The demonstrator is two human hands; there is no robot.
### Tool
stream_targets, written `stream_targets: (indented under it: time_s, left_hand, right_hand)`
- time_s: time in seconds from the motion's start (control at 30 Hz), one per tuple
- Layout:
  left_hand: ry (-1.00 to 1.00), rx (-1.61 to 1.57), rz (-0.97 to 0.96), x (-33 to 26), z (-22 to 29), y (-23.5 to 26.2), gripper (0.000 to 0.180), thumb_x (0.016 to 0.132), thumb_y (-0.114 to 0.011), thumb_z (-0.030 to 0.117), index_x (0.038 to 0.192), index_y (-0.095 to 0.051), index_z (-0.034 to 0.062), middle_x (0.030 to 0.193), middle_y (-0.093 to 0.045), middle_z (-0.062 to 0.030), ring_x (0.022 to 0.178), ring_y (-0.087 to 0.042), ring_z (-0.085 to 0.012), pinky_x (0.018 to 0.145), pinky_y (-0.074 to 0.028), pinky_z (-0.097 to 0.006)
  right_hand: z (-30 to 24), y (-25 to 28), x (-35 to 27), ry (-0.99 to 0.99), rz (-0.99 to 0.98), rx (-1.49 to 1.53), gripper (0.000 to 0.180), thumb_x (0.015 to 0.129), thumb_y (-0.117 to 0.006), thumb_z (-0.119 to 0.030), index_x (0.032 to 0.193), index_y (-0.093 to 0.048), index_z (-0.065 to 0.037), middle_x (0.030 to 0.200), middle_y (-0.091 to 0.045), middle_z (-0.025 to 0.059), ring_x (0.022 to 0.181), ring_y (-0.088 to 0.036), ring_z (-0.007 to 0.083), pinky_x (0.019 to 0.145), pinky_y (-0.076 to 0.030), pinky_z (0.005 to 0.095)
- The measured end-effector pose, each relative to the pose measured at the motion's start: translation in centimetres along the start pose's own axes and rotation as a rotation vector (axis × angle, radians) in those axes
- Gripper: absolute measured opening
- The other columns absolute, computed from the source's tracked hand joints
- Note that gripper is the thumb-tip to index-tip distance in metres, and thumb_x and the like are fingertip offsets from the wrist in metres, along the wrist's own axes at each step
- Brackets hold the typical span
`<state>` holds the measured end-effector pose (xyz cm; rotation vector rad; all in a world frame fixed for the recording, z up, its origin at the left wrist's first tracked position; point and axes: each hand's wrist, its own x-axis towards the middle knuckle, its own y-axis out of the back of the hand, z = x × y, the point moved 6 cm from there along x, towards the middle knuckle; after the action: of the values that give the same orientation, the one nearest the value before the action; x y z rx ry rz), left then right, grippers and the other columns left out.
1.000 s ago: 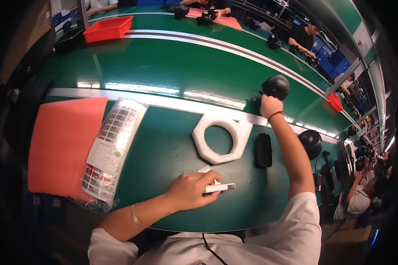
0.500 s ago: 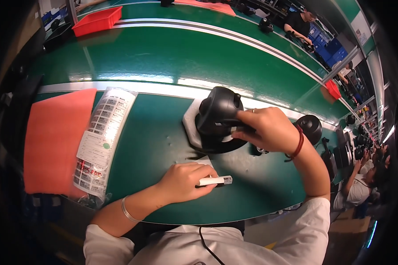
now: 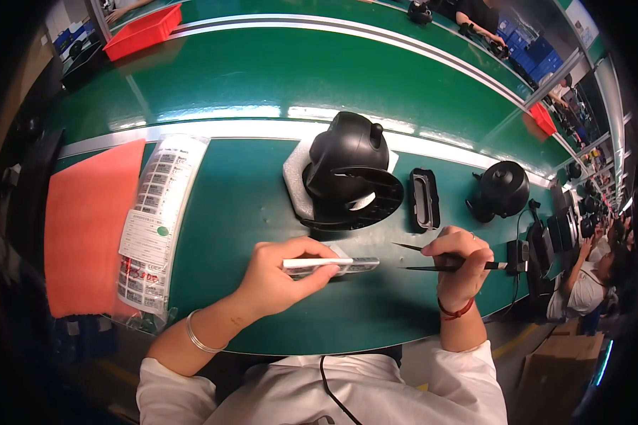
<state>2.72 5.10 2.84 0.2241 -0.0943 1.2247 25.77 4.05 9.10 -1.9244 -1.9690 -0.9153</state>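
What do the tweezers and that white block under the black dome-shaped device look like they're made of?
Tweezers in the right hand: thin, dark, matte, likely coated metal. White block: soft-edged and dull, probably foam. Black device: glossy highlights suggest moulded plastic.

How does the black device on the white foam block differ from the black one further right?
The black device on the foam block lies tipped with its round base facing the camera; the black device further right stands directly on the green table. The first looks larger, being nearer. Both are rounded and black.

Long green workbench with white stripe, red bin, glossy overhead glare.
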Motion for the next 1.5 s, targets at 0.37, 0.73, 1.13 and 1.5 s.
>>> stream_targets:
  time_s: [0.37,0.73,1.13,1.5]
  left_hand:
    - [0.136,-0.066,0.056,0.0,-1.4,0.7,0.010,0.081,-0.073,0.004,0.090,-0.071,-0.0009,0.078,-0.070,-0.0023,0.067,-0.061,-0.0038,0.060,-0.048,-0.019]
    - [0.035,0.025,0.038,0.4,-0.5,0.5,0.015,0.078,-0.072,-0.001,0.093,-0.068,-0.0004,0.087,-0.071,-0.0057,0.072,-0.064,-0.0071,0.065,-0.051,-0.020]
    - [0.139,0.307,-0.188,1.6,0.2,3.1,0.057,0.073,-0.073,0.005,0.126,-0.052,0.0070,0.080,-0.072,-0.0063,0.073,-0.070,-0.0185,0.068,-0.052,-0.026]
    - [0.146,0.382,-0.179,1.7,0.2,2.7,0.048,0.074,-0.073,0.006,0.119,-0.056,0.0065,0.079,-0.071,-0.0051,0.075,-0.070,-0.0199,0.069,-0.054,-0.029]
  right_hand:
    - [-0.2,-2.1,0.4,-0.167,-0.354,-0.041,0.030,0.068,-0.081,0.001,0.097,-0.072,0.002,0.088,-0.070,0.0119,0.081,-0.067,0.0182,0.072,-0.055,0.0264]
    - [-0.2,-2.1,0.4,-0.097,-0.298,-0.039,0.015,0.073,-0.075,0.004,0.088,-0.073,0.001,0.086,-0.072,0.0133,0.075,-0.070,0.0242,0.069,-0.055,0.0282]
    - [-1.8,-4.2,-1.9,0.591,-0.327,-0.366,0.019,0.071,-0.066,-0.004,0.089,-0.071,0.001,0.084,-0.069,0.0085,0.074,-0.070,0.0199,0.063,-0.058,0.0269]
    - [1.4,-5.5,-2.4,0.665,-0.267,-0.420,0.018,0.078,-0.063,-0.007,0.091,-0.071,0.001,0.088,-0.070,0.0117,0.077,-0.070,0.0217,0.064,-0.059,0.0286]
